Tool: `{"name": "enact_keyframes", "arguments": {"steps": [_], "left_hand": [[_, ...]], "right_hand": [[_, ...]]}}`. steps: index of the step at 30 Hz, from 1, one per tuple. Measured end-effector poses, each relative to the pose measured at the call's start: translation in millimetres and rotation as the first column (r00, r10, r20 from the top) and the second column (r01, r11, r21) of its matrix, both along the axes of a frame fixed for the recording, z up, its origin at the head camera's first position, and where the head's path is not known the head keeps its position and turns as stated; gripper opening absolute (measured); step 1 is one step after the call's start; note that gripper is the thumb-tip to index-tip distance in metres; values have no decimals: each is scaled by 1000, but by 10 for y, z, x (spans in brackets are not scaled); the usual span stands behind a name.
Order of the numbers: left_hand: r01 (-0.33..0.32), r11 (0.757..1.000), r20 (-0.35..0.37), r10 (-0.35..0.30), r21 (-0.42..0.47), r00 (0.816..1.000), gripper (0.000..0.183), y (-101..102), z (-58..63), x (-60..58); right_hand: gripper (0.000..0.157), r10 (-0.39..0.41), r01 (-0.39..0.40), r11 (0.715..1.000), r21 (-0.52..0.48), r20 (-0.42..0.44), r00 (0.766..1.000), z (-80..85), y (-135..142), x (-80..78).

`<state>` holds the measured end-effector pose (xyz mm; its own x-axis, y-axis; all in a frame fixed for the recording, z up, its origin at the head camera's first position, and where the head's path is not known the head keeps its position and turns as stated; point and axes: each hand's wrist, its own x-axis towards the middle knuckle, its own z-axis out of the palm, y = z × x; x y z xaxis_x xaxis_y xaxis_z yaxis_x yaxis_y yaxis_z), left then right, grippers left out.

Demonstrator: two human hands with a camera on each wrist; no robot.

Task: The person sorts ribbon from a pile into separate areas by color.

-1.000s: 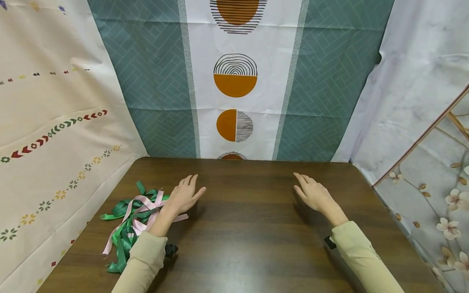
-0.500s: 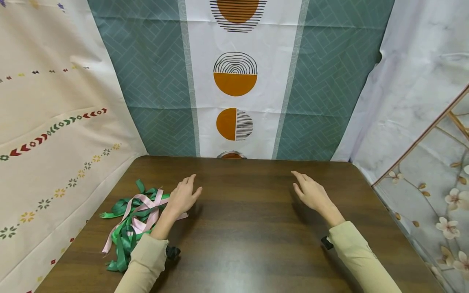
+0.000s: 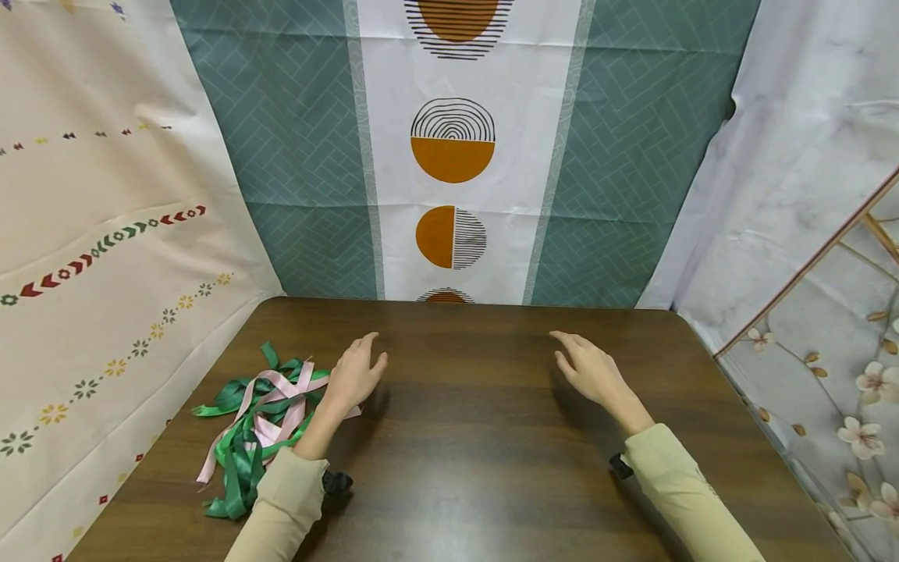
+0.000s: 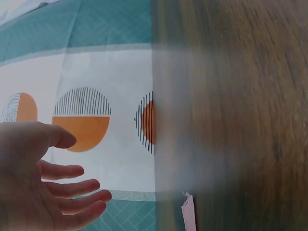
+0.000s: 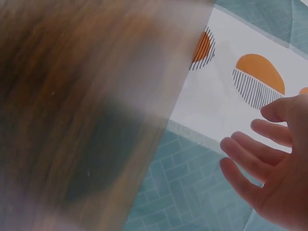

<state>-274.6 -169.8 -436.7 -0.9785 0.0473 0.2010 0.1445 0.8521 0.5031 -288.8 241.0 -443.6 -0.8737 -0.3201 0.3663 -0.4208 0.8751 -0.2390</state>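
A tangled heap of satin ribbons [image 3: 242, 468], dark green, bright green and pale pink, lies on the left part of the brown wooden table [image 3: 463, 437]. My left hand [image 3: 353, 378] hovers just right of the heap, fingers relaxed and holding nothing; its forearm covers part of the ribbons in the head view. One pink ribbon end [image 4: 188, 211] shows at the bottom of the left wrist view. Over the right half of the table, my right hand [image 3: 592, 373] is held with loose, slightly bent fingers and nothing in it. Its shadow falls on the wood below.
A teal and white patterned cloth [image 3: 456, 195] hangs behind the table's far edge. Cream cloth [image 3: 126, 257] borders the left side, and a marbled floral cloth [image 3: 808, 312] the right. Dark wrist devices [image 3: 337, 484] sit under both sleeves.
My right hand has drifted a little left, toward the middle, and its fingers have bent slightly more. The left hand has shifted only slightly. The ribbons lie as before.
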Motion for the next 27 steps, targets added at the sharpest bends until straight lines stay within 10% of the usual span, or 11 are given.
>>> {"name": "enact_keyframes", "arguments": {"steps": [27], "left_hand": [[-5, 993, -30, 8, 118, 1000, 32, 36, -1, 99]], "right_hand": [[21, -9, 20, 995, -93, 120, 993, 68, -312, 36]]}}
